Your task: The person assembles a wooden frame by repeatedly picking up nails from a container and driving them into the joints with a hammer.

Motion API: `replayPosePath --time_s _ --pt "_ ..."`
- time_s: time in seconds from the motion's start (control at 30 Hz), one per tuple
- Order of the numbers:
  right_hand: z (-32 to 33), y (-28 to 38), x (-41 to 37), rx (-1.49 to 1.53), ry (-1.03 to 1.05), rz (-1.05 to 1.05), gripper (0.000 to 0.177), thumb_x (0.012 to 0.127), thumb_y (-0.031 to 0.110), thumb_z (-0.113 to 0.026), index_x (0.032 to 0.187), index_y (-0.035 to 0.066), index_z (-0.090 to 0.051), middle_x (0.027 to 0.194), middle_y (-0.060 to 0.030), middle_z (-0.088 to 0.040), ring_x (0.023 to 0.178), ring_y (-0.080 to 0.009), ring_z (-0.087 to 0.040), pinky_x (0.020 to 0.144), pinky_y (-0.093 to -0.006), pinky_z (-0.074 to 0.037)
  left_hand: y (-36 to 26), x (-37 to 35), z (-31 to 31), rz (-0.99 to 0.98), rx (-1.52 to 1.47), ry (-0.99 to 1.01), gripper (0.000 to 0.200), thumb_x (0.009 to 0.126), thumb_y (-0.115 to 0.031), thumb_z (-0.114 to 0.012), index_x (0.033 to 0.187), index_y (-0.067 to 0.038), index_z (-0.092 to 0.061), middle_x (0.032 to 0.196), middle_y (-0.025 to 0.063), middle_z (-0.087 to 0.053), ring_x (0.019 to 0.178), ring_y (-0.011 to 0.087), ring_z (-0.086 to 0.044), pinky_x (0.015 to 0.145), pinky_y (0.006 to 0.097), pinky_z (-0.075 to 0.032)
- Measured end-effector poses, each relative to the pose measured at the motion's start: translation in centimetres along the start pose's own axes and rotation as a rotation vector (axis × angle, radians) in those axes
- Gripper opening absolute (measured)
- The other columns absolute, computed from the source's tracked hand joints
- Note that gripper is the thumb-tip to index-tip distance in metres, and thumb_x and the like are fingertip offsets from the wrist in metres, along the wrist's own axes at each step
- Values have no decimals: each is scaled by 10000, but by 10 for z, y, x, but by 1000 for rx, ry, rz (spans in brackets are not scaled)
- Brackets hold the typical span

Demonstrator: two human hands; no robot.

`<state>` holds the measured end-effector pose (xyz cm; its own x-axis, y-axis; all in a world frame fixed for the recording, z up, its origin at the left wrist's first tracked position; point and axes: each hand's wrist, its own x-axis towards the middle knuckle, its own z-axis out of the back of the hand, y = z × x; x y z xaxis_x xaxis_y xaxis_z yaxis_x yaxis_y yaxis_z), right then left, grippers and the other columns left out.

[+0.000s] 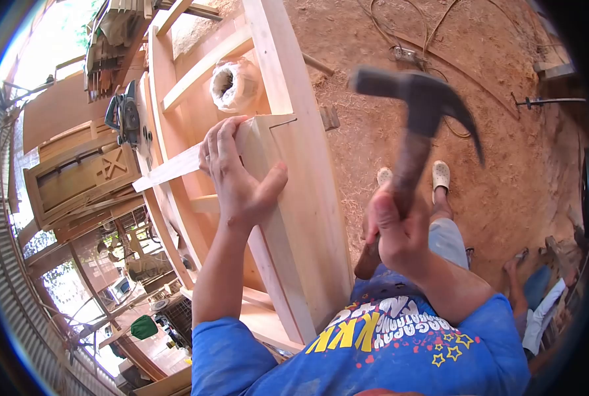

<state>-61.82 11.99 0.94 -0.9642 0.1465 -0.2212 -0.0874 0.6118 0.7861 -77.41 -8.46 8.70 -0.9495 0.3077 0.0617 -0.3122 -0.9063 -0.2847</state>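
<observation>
My right hand [400,228] is wrapped round the handle of a claw hammer [416,142], raised over the ground to the right of the wooden frame. The hammer head looks slightly blurred. My left hand [235,171] grips a pale wooden beam [278,244] near its end, thumb on the near side and fingers over the far side. A thin nail [284,123] sticks out of the wood just beyond the left hand. Partly under the left fingers, a light wooden strip [176,166] lies crosswise over the frame [268,53].
A roll of whitish wrap [232,86] sits inside the frame. A power tool [124,115] rests at the far left side. Cables and a socket box [406,54] lie on the dirt ground [373,119]. Another person's arm and leg [538,297] show at lower right.
</observation>
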Motion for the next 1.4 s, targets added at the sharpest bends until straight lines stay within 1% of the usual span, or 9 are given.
replayPosePath --time_s 0.07,0.2,0.3,0.43,0.57,0.83,0.9,1.3,1.4 --pt "0 -7 -3 63 -30 111 217 1097 240 -646 1031 48 -570 693 11 -574 531 -68 -554 499 -242 -441 1 -1 0 5 0 5 810 631 -295 -770 1368 -53 -538 1320 167 -552 1326 369 -453 1219 531 -204" --pt "-10 -7 5 -295 83 -115 241 1130 230 -567 951 68 -557 618 6 -555 520 -84 -549 486 -263 -424 -3 -1 0 4 2 -5 806 626 -291 -762 1363 -51 -541 1315 167 -556 1324 367 -454 1220 528 -204" --pt "-6 5 5 -127 36 -191 244 1134 224 -558 942 74 -551 617 3 -557 516 -87 -546 486 -264 -428 -2 0 -1 11 -22 -15 795 623 -284 -756 1354 -53 -546 1311 166 -557 1319 367 -454 1212 522 -214" --pt "-9 2 -4 109 -137 85 265 1116 239 -609 929 62 -549 646 13 -556 517 -83 -528 519 -259 -452 -1 -1 1 0 -23 -10 786 625 -282 -756 1349 -55 -551 1300 164 -558 1316 365 -453 1203 515 -223" --pt "-7 -2 7 -353 66 -202 247 1110 224 -610 934 58 -562 655 13 -562 546 -81 -551 539 -253 -459 -2 0 1 -1 -19 -16 773 632 -284 -755 1343 -57 -554 1289 160 -560 1297 365 -456 1198 514 -229" --pt "-14 -1 -3 79 -150 136 273 1116 197 -584 874 78 -540 643 14 -559 553 -66 -559 521 -245 -449 -2 1 2 -13 -9 -15 767 638 -291 -756 1339 -54 -554 1288 163 -559 1297 365 -448 1197 522 -229" --pt "-3 -10 0 -357 62 -89 243 1109 198 -595 911 57 -579 642 5 -572 530 -73 -544 509 -247 -423 -3 0 2 -14 -14 -16 767 636 -294 -757 1333 -46 -556 1288 165 -559 1301 367 -446 1197 522 -229" --pt "3 6 5 -139 -46 -177 285 1097 281 -650 934 65 -562 613 13 -553 506 -71 -544 482 -251 -435 -7 -2 2 15 22 -32 780 636 -308 -761 1347 -55 -565 1324 168 -548 1360 379 -430 1202 555 -215" --pt "5 -1 0 -161 -27 -233 292 1090 287 -661 952 51 -558 647 0 -570 514 -80 -550 486 -256 -444 -17 -13 5 127 108 -19 926 696 -348 -808 1519 -91 -469 1487 214 -459 1475 429 -347 1210 632 -221"
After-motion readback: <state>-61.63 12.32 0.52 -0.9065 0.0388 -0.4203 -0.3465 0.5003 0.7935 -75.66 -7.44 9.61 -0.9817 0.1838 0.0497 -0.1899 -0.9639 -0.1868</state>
